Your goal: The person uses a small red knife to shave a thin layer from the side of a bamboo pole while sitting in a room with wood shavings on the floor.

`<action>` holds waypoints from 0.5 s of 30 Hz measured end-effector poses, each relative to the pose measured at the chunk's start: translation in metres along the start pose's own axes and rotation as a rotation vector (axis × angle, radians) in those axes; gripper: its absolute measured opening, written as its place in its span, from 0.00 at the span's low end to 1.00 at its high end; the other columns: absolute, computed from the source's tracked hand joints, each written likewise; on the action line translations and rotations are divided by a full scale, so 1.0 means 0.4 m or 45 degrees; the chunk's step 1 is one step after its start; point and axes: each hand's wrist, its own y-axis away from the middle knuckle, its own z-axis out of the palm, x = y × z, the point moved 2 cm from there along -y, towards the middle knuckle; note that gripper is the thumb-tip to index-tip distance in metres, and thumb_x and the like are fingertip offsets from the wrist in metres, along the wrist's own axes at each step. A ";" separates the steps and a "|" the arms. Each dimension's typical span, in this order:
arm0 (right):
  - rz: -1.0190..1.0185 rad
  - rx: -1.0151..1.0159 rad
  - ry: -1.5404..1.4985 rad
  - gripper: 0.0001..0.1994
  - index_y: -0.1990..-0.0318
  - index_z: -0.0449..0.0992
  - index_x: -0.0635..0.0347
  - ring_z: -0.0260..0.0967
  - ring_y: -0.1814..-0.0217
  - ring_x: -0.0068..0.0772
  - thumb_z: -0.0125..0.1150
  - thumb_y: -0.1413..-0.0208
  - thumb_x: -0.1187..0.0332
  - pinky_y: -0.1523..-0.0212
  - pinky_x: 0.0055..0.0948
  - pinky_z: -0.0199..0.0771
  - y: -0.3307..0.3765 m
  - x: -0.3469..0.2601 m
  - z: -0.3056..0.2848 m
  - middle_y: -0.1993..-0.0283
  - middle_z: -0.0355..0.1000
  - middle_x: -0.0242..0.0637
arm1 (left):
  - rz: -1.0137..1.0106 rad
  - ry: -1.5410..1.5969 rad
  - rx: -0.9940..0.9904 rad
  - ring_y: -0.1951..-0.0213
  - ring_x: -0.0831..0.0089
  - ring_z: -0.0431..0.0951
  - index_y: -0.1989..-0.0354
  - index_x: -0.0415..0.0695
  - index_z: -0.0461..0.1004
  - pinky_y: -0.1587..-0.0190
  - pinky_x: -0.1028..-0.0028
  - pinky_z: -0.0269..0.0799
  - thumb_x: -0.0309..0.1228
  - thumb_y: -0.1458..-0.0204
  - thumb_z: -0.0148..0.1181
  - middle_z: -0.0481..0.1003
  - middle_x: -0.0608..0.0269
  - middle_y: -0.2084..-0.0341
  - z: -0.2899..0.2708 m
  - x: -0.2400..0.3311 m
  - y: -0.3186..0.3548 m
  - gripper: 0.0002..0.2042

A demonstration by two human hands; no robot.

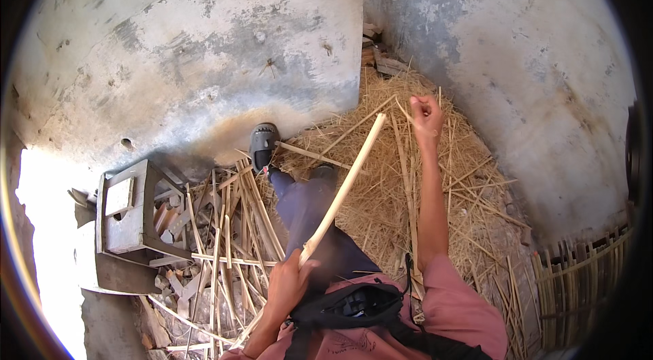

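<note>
A long pale stick of split bamboo (345,193) slants up and away from my left hand (288,286), whose fingers are closed round its near end. Its far end stands free above the straw. My right hand (426,115) is raised at the end of an outstretched arm, fingers curled in a pinch. A thin bamboo sliver (404,110) shows at those fingers, apart from the stick's tip. An open black waist bag (357,302) hangs at my front, below both hands.
Straw and shavings (381,203) cover the ground ahead. Loose bamboo strips (221,251) lie in a heap at left, beside a worn wooden box (129,207). Stained walls (204,40) close in the far side. A slatted bamboo panel (581,282) leans at right. My dark shoe (264,146) is near the wall.
</note>
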 end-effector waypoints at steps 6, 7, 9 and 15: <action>0.053 -0.356 0.594 0.23 0.50 0.84 0.61 0.81 0.51 0.47 0.71 0.38 0.49 0.48 0.45 0.78 0.016 0.167 -0.070 0.53 0.82 0.48 | -0.082 0.214 0.131 0.76 0.34 0.74 0.57 0.34 0.74 0.72 0.49 0.66 0.45 0.24 0.46 0.71 0.38 0.83 -0.013 -0.063 -0.014 0.23; 0.122 -0.479 0.742 0.22 0.50 0.84 0.62 0.81 0.52 0.46 0.70 0.38 0.50 0.48 0.44 0.78 0.044 0.184 -0.070 0.54 0.82 0.48 | -0.085 0.274 0.124 0.77 0.40 0.73 0.58 0.34 0.74 0.73 0.53 0.65 0.47 0.24 0.44 0.70 0.43 0.83 -0.009 -0.080 -0.013 0.24; 0.280 -0.556 0.707 0.22 0.48 0.84 0.61 0.81 0.54 0.44 0.70 0.38 0.51 0.50 0.44 0.78 0.095 0.208 -0.073 0.56 0.82 0.48 | -0.078 0.400 0.110 0.81 0.51 0.72 0.60 0.35 0.74 0.74 0.59 0.64 0.50 0.23 0.41 0.69 0.51 0.84 0.013 -0.121 -0.024 0.27; 0.209 -0.717 0.548 0.21 0.45 0.83 0.61 0.78 0.61 0.38 0.67 0.35 0.53 0.55 0.39 0.75 0.171 0.206 -0.067 0.62 0.80 0.42 | -0.456 1.018 -0.250 0.81 0.86 0.57 0.65 0.45 0.67 0.80 0.81 0.49 0.61 0.26 0.33 0.63 0.73 0.79 -0.006 -0.051 -0.094 0.31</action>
